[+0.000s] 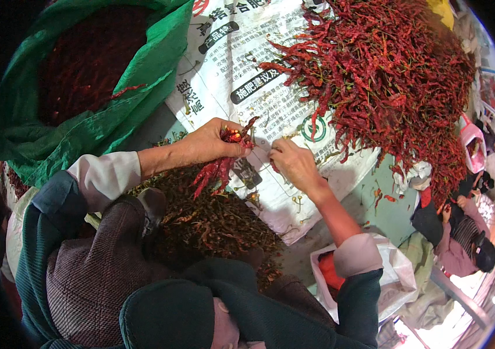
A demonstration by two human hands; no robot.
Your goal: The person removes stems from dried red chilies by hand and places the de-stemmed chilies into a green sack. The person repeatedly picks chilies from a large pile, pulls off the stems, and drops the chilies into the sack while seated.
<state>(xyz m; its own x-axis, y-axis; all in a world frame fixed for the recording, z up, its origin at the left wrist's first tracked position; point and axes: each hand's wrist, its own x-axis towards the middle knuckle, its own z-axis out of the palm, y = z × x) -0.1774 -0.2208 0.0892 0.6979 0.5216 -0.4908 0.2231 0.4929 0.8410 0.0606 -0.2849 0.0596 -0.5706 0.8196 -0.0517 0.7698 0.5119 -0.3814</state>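
My left hand (219, 139) is closed around a bunch of dried red chili peppers (214, 174), their tips hanging below the fingers and some ends showing above the thumb. To its right, my right hand (293, 163) has its fingers bent together, and a bit of red, seemingly a chili, shows beneath them. The two hands are apart, over a printed white woven sack (273, 213) laid flat. A large heap of dried red chilies (374, 74) lies on the sack's upper right part. Loose stems (297, 200) are scattered on the sack.
A green woven sack (155, 83), open at the top, holds dark red chilies at upper left. Stems and chili scraps (203, 218) are piled below the hands. A white bag (393, 279) with something red inside stands lower right. Another person (465, 240) sits at far right.
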